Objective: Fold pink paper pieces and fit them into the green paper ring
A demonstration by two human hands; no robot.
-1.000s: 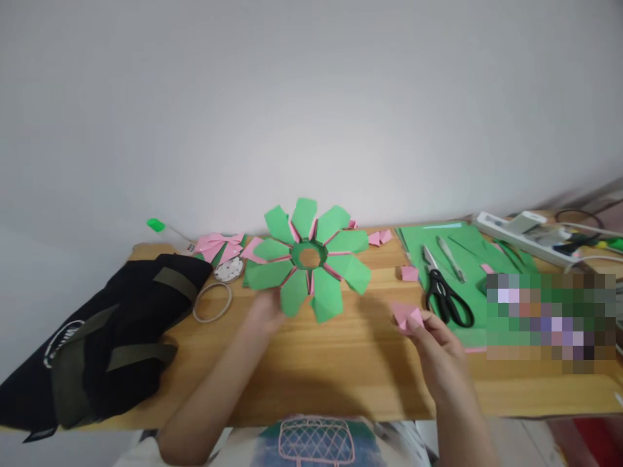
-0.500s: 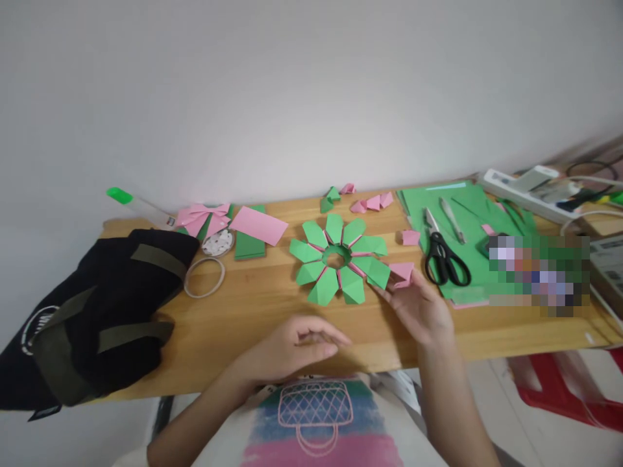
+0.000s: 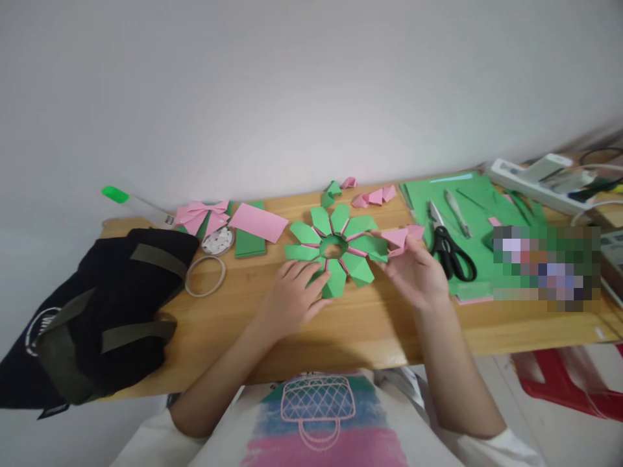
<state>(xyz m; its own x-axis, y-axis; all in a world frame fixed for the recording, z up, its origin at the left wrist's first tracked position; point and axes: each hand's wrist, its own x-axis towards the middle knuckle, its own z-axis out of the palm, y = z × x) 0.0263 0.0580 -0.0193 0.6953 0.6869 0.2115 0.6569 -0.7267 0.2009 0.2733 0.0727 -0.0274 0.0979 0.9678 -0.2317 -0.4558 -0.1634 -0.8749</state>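
Observation:
A ring of folded green paper petals with pink edges point(image 3: 360, 225) lies at the middle of the wooden table. My left hand point(image 3: 298, 295) rests on its lower left petals, fingers spread and palm down. At the ring's right side, my right hand point(image 3: 418, 272) pinches a folded pink paper piece point(image 3: 395, 240) between thumb and fingers, close against a green petal. Folded pink pieces point(image 3: 374, 196) and a green piece point(image 3: 331, 193) sit behind the ring.
Black scissors point(image 3: 450, 253) and a cutter point(image 3: 457, 213) lie on green sheets at the right, beside a power strip point(image 3: 535, 188). On the left are a black bag point(image 3: 111, 311), a tape ring point(image 3: 205, 277), a pink card point(image 3: 259, 222) and a pink bow point(image 3: 202, 218).
My left hand has moved up and forward onto the ring. The ring has turned and shifted slightly up and left, and my right hand has risen a little with the pink piece.

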